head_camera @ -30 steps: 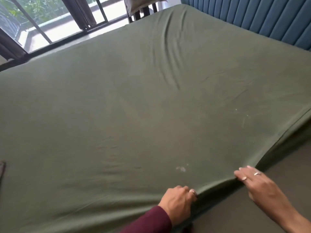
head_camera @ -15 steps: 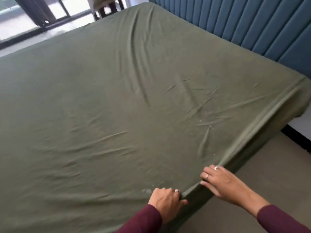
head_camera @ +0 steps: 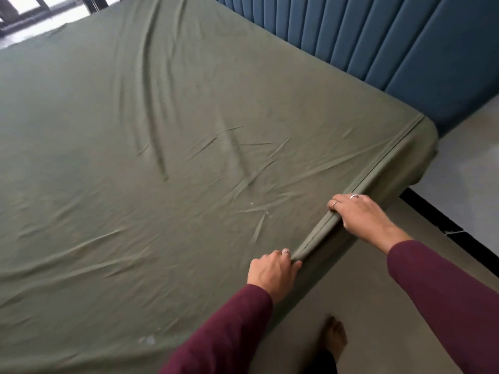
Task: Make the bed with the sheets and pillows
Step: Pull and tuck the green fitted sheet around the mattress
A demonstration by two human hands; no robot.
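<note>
An olive green sheet covers the whole bed, creased in the middle and near the right side. Its hemmed edge runs along the bed's right side toward the headboard corner. My left hand grips that edge at the near end, fingers curled over the fold. Farther along the same edge, my right hand grips the hem with fingers curled over the top. Both arms wear maroon sleeves. No pillows are in view.
A blue padded headboard stands along the far right side of the bed. Brown floor lies to the right, with my bare foot on it. A window shows at the top left.
Both hands have slid along the sheet's edge toward the headboard corner, and the right hand now curls over the hem. The view has swung right, showing more headboard.
</note>
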